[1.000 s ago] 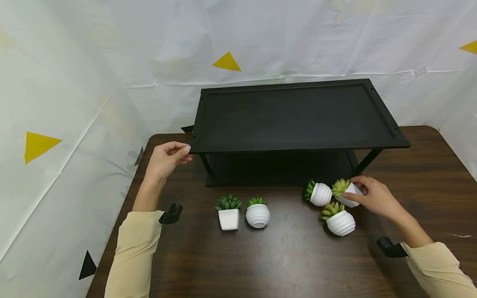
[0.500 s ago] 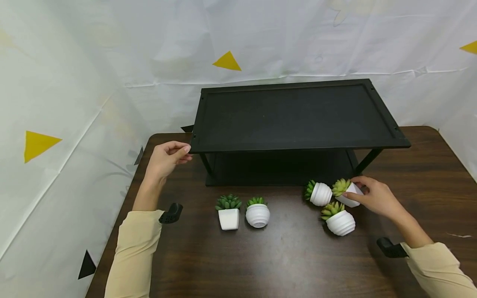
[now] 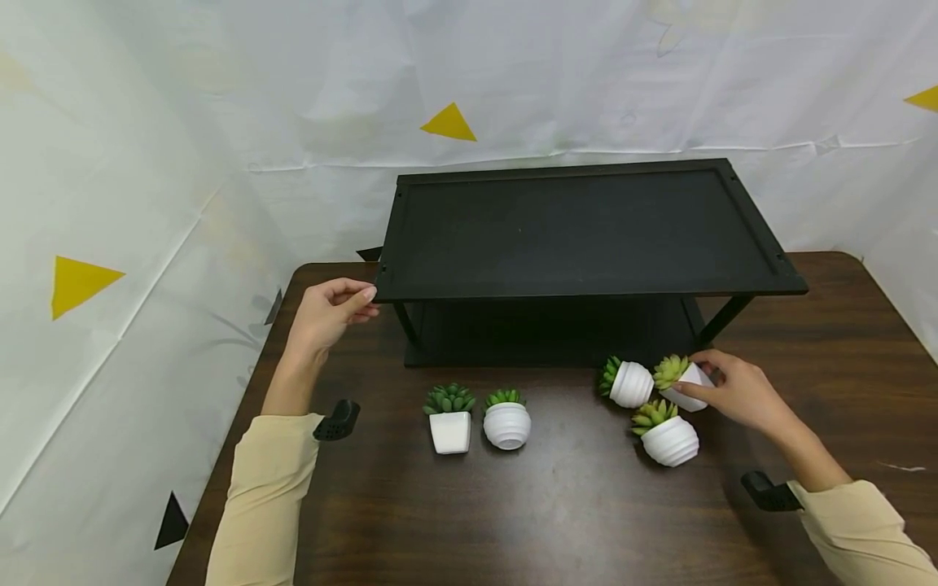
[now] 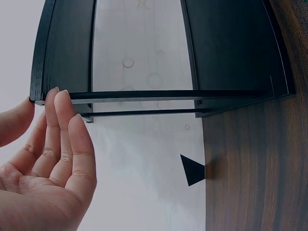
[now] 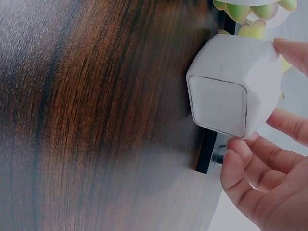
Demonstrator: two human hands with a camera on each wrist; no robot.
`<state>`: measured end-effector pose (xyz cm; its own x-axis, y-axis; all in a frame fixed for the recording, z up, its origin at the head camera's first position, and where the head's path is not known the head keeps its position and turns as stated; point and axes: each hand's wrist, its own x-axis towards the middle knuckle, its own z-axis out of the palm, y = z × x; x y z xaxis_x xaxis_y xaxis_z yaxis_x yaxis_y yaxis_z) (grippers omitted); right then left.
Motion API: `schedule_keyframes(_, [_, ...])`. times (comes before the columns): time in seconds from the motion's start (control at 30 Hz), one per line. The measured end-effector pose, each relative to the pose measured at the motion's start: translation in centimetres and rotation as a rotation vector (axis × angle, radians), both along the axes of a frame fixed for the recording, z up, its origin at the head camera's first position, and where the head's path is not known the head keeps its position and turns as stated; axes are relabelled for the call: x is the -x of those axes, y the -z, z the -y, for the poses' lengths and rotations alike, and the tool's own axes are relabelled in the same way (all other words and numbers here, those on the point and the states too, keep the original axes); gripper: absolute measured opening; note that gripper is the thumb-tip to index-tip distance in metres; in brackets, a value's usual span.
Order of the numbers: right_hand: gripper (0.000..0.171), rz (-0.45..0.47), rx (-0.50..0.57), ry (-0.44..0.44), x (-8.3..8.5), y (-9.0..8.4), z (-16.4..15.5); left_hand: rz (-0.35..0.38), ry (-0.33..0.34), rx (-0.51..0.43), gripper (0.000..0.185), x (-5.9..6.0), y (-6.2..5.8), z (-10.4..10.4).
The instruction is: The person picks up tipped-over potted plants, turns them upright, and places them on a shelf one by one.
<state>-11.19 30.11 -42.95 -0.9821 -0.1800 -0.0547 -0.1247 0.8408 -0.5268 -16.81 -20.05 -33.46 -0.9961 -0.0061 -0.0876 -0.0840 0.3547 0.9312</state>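
Observation:
My left hand (image 3: 327, 313) pinches the front left corner of the top board of a black two-tier shelf (image 3: 586, 232); the left wrist view shows the thumb on one side of the corner and the fingertips (image 4: 62, 98) on the other. My right hand (image 3: 740, 389) holds a potted succulent in a square white pot (image 5: 221, 106), tipped so its base faces the right wrist camera. Beside it lie two succulents in round ribbed pots, one behind (image 3: 632, 384) and one in front (image 3: 670, 441). Further left are a square-potted succulent (image 3: 450, 431) and a round-potted one (image 3: 507, 425).
The shelf stands at the back of a dark wooden table (image 3: 513, 521), its lower board (image 3: 498, 354) behind the plants. White sheeting (image 3: 542, 81) with yellow and black triangles hangs behind and to the left.

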Motion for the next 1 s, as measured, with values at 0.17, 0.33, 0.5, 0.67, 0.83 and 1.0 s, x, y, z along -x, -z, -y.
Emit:
schedule_keyframes(0.17, [0.058,-0.006,-0.004,-0.002,0.1,-0.1,0.1,0.003,-0.004,-0.006,0.032,0.0,0.1,-0.1])
schedule_keyframes(0.33, [0.057,-0.003,-0.003,0.005,0.1,-0.2,0.1,0.003,-0.004,-0.004,0.033,0.0,0.0,-0.1])
schedule_keyframes(0.5, [0.055,-0.009,-0.002,0.007,0.0,-0.1,0.0,-0.006,0.000,0.005,0.033,0.0,0.0,-0.2])
schedule_keyframes(0.67, [0.053,-0.014,0.011,0.008,-0.1,0.0,-0.3,-0.007,-0.003,0.002,0.032,0.1,0.1,-0.2])
schedule_keyframes(0.83, [0.053,-0.005,0.030,0.023,-0.4,-0.1,-0.8,-0.008,-0.002,-0.003,0.033,0.1,0.1,-0.2])
schedule_keyframes(1.0, [0.052,0.010,0.051,0.037,-0.8,-0.2,-1.4,-0.011,-0.003,-0.017,0.032,0.1,0.1,-0.2])
